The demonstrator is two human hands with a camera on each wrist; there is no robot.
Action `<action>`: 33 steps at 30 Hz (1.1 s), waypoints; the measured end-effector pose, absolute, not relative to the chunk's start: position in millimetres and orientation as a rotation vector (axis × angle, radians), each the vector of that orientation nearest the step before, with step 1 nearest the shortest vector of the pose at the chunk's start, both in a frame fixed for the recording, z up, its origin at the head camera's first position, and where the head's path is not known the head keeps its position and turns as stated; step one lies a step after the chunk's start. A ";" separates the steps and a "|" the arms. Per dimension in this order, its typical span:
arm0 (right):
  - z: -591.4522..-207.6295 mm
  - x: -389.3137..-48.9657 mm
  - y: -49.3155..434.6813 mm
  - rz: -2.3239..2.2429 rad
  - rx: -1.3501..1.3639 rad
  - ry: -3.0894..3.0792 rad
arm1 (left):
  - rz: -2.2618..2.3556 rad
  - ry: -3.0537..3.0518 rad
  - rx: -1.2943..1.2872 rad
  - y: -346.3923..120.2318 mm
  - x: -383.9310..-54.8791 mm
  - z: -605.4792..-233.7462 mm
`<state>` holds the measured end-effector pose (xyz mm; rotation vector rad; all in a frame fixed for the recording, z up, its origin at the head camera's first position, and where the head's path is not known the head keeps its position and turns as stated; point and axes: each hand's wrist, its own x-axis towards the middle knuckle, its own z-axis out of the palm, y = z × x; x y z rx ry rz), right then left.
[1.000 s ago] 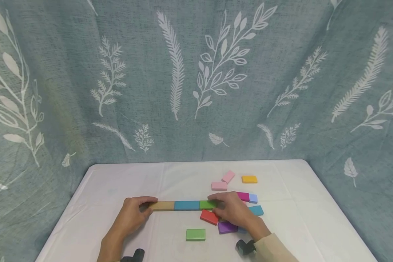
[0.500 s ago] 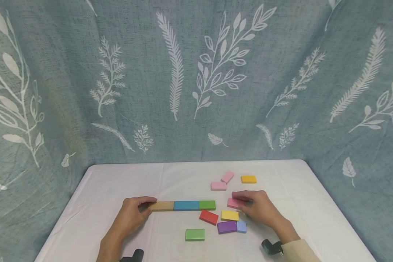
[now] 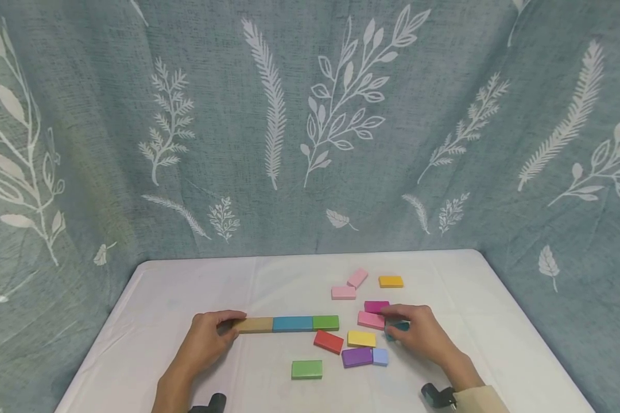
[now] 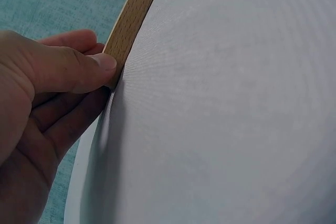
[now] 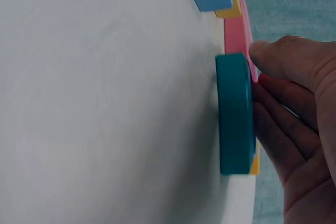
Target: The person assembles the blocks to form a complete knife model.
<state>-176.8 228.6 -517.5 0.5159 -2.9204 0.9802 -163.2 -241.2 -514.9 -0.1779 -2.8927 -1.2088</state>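
Note:
My left hand (image 3: 212, 338) pinches the left end of a tan wooden block (image 3: 255, 325), with the thumb on its near side and fingers behind. A blue block (image 3: 293, 324) and a green block (image 3: 326, 323) continue the row to the right, end to end. My right hand (image 3: 426, 335) spreads thumb and fingers at a teal block (image 3: 400, 327), which it partly covers. In the right wrist view, the thumb is by the teal block's (image 5: 234, 114) corner, near a pink block (image 5: 236, 32); the fingers lie behind. Beyond the pink block (image 3: 371, 320) is a magenta block (image 3: 376, 307).
Red (image 3: 328, 342), yellow (image 3: 361, 338), purple (image 3: 357, 357) and light-blue (image 3: 380, 357) blocks lie near the row's right end. Closer to me is a light-green block (image 3: 307, 369). Farther back are pale-pink blocks (image 3: 343, 293) and an orange block (image 3: 391, 281).
My right hand has left the green block and moved right, past the pink and magenta blocks, to the teal one. The left hand keeps its hold on the wooden block.

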 end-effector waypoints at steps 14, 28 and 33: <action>-520.3 -189.9 196.6 1.058 0.614 -2.847 | -1.199 -2.885 -0.159 -240.8 -162.7 -516.2; -522.0 -189.9 184.4 1.092 0.654 -2.930 | -1.194 -2.903 -0.138 -239.3 -163.4 -515.3; -520.8 -189.8 181.9 1.072 0.655 -2.945 | -1.198 -2.904 -0.113 -239.3 -163.5 -515.5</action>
